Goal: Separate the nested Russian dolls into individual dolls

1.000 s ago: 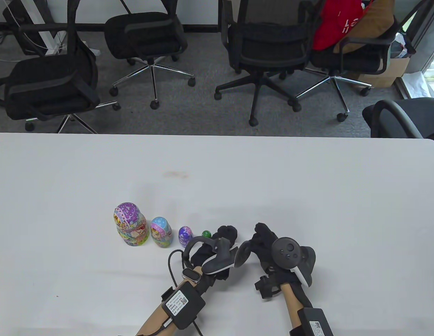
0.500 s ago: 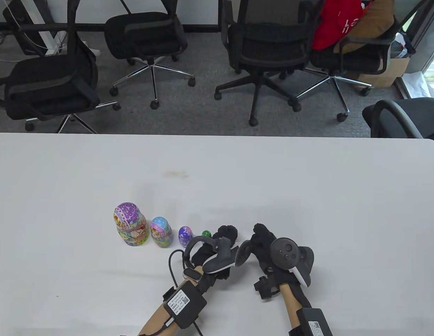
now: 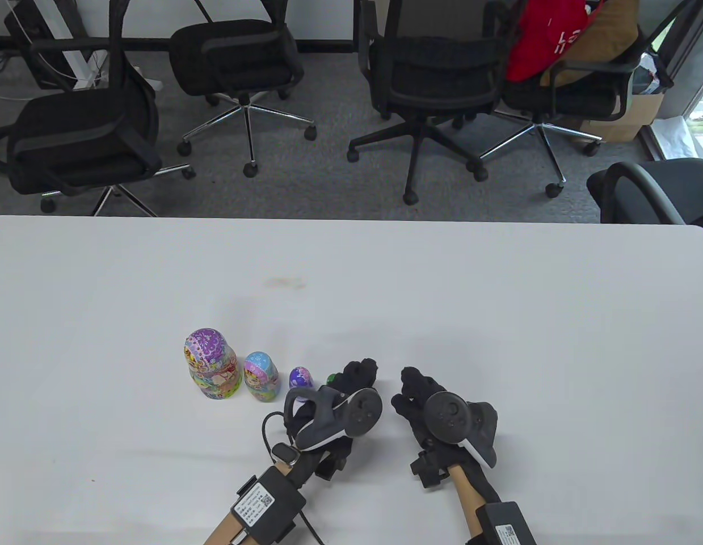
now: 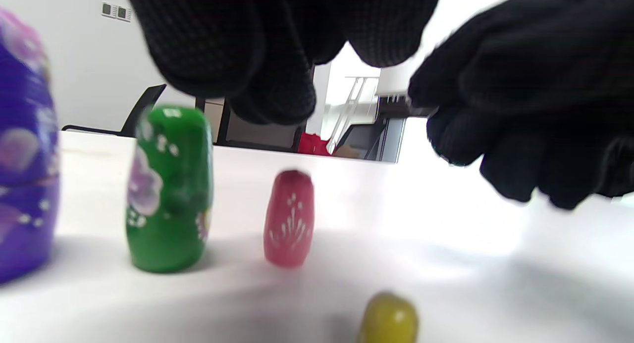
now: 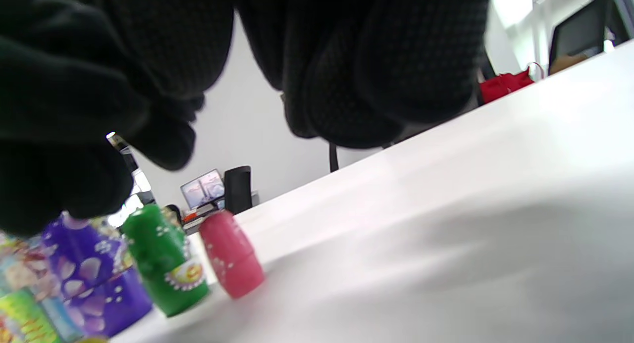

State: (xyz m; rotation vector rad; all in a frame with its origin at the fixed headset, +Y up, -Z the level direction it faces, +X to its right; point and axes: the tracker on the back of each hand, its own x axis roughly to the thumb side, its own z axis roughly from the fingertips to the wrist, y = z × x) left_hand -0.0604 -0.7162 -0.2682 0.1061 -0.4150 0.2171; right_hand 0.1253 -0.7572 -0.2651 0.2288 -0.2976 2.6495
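A row of dolls stands on the white table (image 3: pixel 499 318): a large multi-coloured doll (image 3: pixel 210 366), a blue doll (image 3: pixel 260 377), a small purple doll (image 3: pixel 301 377) and a green doll (image 3: pixel 331 378) half hidden by my left hand (image 3: pixel 360 372). The left wrist view shows the purple doll (image 4: pixel 25 184), the green doll (image 4: pixel 168 189), a pink doll (image 4: pixel 290 217) and a tiny yellow doll (image 4: pixel 389 318) near the bottom edge. My left hand's fingers (image 4: pixel 237 46) hang just above the green and pink dolls and hold nothing. My right hand (image 3: pixel 408 389) hovers beside it, empty, fingers loosely curled (image 5: pixel 376 75).
Several black office chairs (image 3: pixel 436 85) stand beyond the table's far edge, one with a red bag (image 3: pixel 547 40). A faint stain (image 3: pixel 283 281) marks the table's middle. Bare white tabletop spreads to the right and behind the dolls.
Both hands have shifted a little left. My left hand has turned so its tracker faces up and now covers more of the green doll. The dolls have not moved.
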